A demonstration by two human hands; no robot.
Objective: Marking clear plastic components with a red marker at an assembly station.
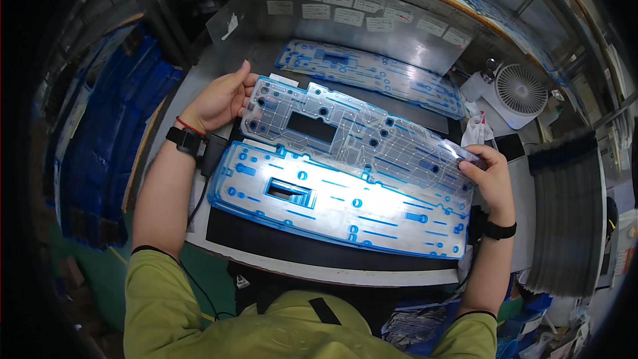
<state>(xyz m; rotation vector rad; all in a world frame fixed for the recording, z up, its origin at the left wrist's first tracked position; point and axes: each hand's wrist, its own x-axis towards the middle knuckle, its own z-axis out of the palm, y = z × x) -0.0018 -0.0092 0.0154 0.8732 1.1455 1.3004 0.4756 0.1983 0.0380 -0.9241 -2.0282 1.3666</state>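
Note:
A clear keyboard membrane sheet with fine printed traces and a rectangular cut-out stretches between my hands, tilted above the table. My left hand is at its left end; the fingers curl at the edge, partly hidden, with the thumb raised. On the right end, my right hand pinches the sheet between thumb and fingers. Nearer to me lies a stack of silver keyboard-shaped plates with blue edges and slots, its far side partly covered by the sheet. Strong glare whitens the stack's middle.
A second blue-and-silver stack lies behind the sheet. A white fan stands at the back right, near a white tissue. Blue stacked material fills the left side; a grey pile of sheets stands right.

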